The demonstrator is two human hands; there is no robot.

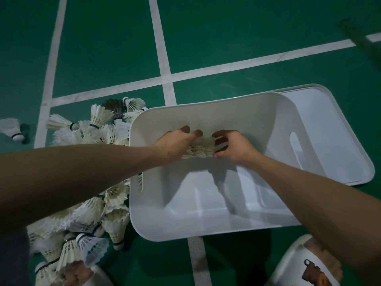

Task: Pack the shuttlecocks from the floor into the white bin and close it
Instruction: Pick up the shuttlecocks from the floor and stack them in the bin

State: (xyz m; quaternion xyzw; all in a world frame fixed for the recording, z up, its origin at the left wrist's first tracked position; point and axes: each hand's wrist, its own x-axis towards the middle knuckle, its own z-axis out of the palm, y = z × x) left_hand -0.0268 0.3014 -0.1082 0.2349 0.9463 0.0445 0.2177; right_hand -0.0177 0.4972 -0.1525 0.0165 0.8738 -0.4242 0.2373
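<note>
The white bin (216, 228) stands open on the green floor, its inside bare apart from what I hold. Both my hands reach into it near the far wall. My left hand (175, 143) and my right hand (233, 147) grip a bunch of white shuttlecocks (201, 148) between them, fingers curled round its two sides. A large pile of shuttlecocks (92, 207) lies on the floor along the bin's left side, partly hidden by my left forearm. The white lid (338, 145) lies flat behind and to the right of the bin.
One stray shuttlecock (12, 129) lies at the far left. White court lines (165, 65) cross the floor. A white container with a printed label (305, 265) sits at the bottom right, and part of a white object shows at the bottom left.
</note>
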